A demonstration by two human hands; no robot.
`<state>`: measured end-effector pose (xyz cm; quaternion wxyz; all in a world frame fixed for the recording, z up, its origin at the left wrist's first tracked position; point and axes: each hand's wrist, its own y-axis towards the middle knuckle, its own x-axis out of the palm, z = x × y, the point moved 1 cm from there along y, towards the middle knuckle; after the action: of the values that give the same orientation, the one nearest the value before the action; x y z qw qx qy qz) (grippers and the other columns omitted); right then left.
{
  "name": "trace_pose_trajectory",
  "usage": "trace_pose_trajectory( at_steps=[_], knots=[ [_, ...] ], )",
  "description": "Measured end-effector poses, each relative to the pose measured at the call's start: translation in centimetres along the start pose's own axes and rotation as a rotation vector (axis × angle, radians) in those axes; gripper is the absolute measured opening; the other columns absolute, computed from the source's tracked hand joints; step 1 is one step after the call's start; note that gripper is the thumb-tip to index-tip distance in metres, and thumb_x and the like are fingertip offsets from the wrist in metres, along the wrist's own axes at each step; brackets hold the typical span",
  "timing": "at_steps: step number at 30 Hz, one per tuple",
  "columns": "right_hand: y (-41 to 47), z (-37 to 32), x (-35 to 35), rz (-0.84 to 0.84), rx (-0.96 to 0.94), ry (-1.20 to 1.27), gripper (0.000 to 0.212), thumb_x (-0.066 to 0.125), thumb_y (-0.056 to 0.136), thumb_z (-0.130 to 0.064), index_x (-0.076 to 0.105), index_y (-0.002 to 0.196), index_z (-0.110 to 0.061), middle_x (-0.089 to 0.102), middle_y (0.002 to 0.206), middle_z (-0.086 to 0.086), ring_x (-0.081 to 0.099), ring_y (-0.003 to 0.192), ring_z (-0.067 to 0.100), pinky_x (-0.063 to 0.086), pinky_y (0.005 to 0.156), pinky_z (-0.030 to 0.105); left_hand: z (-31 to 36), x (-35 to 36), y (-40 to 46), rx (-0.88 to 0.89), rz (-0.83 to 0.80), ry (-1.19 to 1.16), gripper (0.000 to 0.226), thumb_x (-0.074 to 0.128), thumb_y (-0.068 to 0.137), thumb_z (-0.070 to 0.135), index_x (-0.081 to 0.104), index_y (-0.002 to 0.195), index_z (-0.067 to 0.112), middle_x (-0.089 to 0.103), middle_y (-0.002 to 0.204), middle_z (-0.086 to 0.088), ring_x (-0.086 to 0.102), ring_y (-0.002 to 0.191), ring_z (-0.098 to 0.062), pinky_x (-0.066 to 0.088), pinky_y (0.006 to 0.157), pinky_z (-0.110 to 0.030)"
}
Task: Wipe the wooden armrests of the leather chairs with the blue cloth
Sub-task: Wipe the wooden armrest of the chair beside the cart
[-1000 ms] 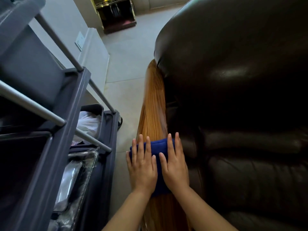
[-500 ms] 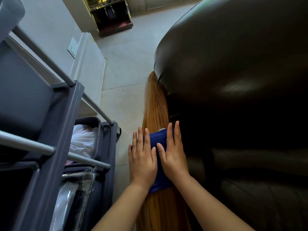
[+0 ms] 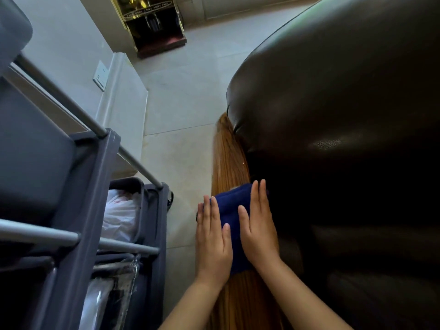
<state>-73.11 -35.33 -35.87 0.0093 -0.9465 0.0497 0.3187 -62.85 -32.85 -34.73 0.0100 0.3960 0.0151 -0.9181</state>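
Note:
A blue cloth is draped over the wooden armrest of a dark brown leather chair. My left hand lies flat on the cloth's left side, over the armrest's outer edge. My right hand presses flat on the cloth's right side, next to the leather. Both hands have straight fingers pointing away from me. The armrest's glossy wood shows ahead of the cloth and again below my wrists.
A grey cleaning cart with metal rails stands close on the left, holding a white plastic bag. A strip of pale tiled floor runs between cart and chair. A dark wood-and-gold stand is at the far wall.
Both hands have slid the cloth forward along the armrest toward the chair's back. My hands have also spread slightly apart, so more cloth shows between them.

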Motion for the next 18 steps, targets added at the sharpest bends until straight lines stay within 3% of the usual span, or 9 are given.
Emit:
trace_pose_trajectory(
  at_steps=[3, 9, 13, 18],
  knots=[
    [0.9, -0.3, 0.2, -0.015, -0.01, -0.02, 0.06, 0.024, 0.095, -0.043, -0.02, 0.135, -0.037, -0.022, 0.149, -0.017, -0.007, 0.136, -0.002, 0.015, 0.105, 0.019, 0.3, 0.1, 0.5, 0.018, 0.0, 0.019, 0.058, 0.028, 0.098, 0.024, -0.015, 0.137, 0.029, -0.02, 0.147, 0.017, -0.02, 0.139, 0.0, -0.008, 0.113, -0.018],
    [2.8, 0.0, 0.1, -0.103, -0.149, -0.046, 0.059, 0.028, 0.098, -0.025, -0.014, 0.139, -0.028, -0.023, 0.15, -0.014, -0.017, 0.139, -0.001, -0.003, 0.111, 0.016, 0.5, 0.3, 1.1, 0.005, 0.019, 0.011, 0.059, 0.027, 0.098, 0.023, -0.017, 0.137, 0.027, -0.02, 0.148, 0.015, -0.02, 0.138, 0.002, -0.009, 0.111, -0.013],
    [4.8, -0.5, -0.2, -0.149, -0.258, -0.1, 0.057, 0.029, 0.095, -0.021, 0.0, 0.145, -0.017, -0.007, 0.153, -0.005, -0.003, 0.143, 0.009, 0.006, 0.117, 0.03, 0.1, 0.3, 2.8, 0.007, 0.015, -0.061, 0.059, 0.028, 0.098, 0.021, -0.018, 0.134, 0.03, -0.018, 0.149, 0.013, -0.017, 0.139, 0.002, -0.01, 0.111, -0.009],
    [6.4, -0.9, 0.0, -0.111, -0.314, -0.143, 0.052, 0.032, 0.093, -0.013, 0.022, 0.144, -0.008, 0.02, 0.155, 0.008, 0.012, 0.143, 0.013, 0.015, 0.117, 0.034, -0.5, -0.2, 6.9, 0.053, -0.056, -0.143, 0.057, 0.026, 0.097, 0.016, -0.011, 0.139, 0.02, -0.017, 0.148, 0.012, -0.015, 0.14, -0.001, -0.011, 0.106, -0.004]
  ],
)
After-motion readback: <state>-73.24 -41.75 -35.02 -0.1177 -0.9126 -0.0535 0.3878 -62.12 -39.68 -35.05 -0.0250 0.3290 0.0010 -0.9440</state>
